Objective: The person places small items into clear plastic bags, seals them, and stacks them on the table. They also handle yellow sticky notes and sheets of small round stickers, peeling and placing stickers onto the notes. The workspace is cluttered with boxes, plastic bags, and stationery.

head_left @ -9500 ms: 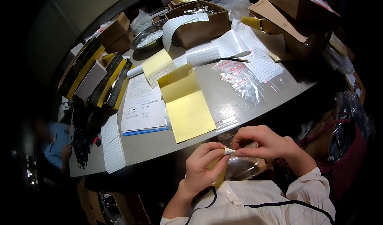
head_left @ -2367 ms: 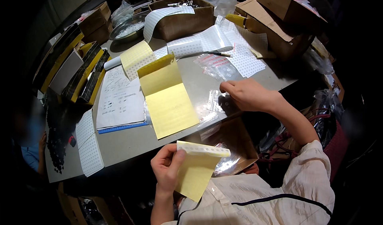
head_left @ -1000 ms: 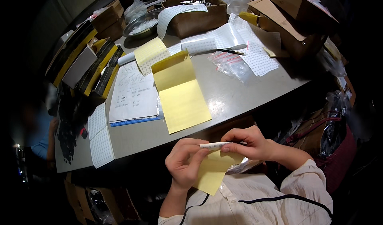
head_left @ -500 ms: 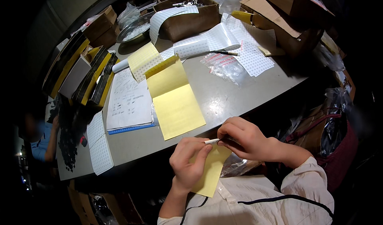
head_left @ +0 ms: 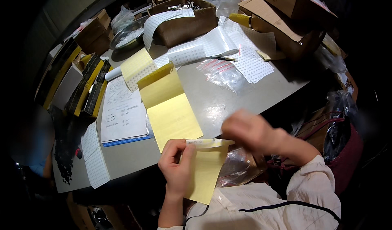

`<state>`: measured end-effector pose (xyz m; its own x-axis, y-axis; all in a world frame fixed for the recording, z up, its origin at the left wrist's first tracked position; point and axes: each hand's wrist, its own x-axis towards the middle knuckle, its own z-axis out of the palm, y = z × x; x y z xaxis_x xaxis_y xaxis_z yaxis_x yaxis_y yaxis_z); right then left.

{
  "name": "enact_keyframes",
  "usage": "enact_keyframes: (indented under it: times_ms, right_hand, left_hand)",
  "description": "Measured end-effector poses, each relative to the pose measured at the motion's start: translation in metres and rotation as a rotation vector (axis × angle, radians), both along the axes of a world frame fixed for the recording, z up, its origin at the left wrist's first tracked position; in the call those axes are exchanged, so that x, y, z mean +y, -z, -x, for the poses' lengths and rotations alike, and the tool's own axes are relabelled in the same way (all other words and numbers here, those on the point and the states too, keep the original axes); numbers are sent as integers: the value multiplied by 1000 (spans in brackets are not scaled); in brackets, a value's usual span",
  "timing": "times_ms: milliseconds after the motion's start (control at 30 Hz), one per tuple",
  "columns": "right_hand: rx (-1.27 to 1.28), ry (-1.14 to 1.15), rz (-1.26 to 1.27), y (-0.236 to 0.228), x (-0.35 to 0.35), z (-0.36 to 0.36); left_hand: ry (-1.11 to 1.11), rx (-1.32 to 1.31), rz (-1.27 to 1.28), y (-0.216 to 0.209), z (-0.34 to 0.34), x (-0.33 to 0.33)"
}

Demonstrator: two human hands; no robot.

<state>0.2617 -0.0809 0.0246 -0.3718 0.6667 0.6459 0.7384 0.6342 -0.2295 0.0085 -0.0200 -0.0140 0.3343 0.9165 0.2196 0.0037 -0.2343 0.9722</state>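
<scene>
- Overall, a broad grey table point(head_left: 130, 156) spans the view, its near edge running just beyond the person's hands.
- Upon its far side stands a brown open cardboard box point(head_left: 183, 32) holding metal pieces, with a white label sheet draped over its wall.
- Nearer lies a creased, rectangular yellow paper sheet point(head_left: 175, 120), overlapping a white handwritten paper stack point(head_left: 124, 111) that rests on something blue.
- Off the table edge, in front of the person's pale shirt, hangs a pale yellow backing sheet point(head_left: 204, 173), its top edge bent over to show a white printed band.
- Below and to the right of this sheet lies a clear, glossy plastic bag point(head_left: 241, 166) bearing a few small pale round spots.
- The left hand point(head_left: 177, 164) pinches the backing sheet's upper left corner, thumb in front and fingers curled behind.
- The right hand point(head_left: 253, 132) is blurred just beside the band's right end; whether its fingers hold anything, or touch the band, cannot be told.
- Smallest are the printed labels point(head_left: 200, 142) along the band. Judged by these, work on the sheet appears unfinished: the edge is already bent up, several labels remain, and the number removed, if any, is not discernible.
</scene>
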Motion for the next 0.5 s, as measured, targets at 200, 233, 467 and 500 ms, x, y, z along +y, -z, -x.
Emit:
enact_keyframes:
  times_ms: [200,233,467,500]
  right_hand:
    - [54,435,271,14,37,-71]
    - [29,469,307,16,33,-67]
    - [110,236,403,-16,0,-18]
    - [111,265,427,-19,4,-23]
  left_hand:
    - [22,-61,25,7,9,5]
    - [27,-73,28,6,11,4]
    - [46,-113,57,1,19,-4]
    - [55,-116,57,0,21,-4]
